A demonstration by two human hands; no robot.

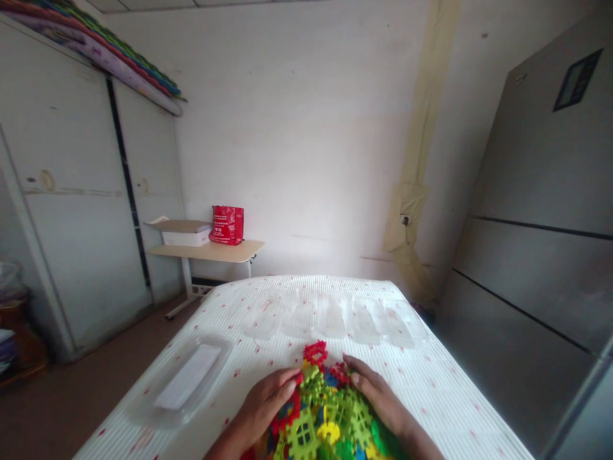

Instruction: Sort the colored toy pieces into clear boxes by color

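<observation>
A heap of colourful plastic building pieces [330,409], mostly green with red, yellow and blue among them, lies at the near end of the table between my hands. My left hand [265,402] rests along the heap's left side, fingers stretched forward, its tips touching a red piece. On the other side my right hand [380,396] lies against the heap, fingers extended next to some red pieces. Just beyond the fingertips sits a red piece [315,352] at the heap's far edge. The heap's near part is cut off by the frame.
A clear plastic tray [143,409] with a white paper [189,377] in it lies to the left. Several clear containers [330,316] stand in a row across the tablecloth [454,409]. Behind is a small desk [225,251] with a red bag [227,225]; a grey fridge [536,255] stands right.
</observation>
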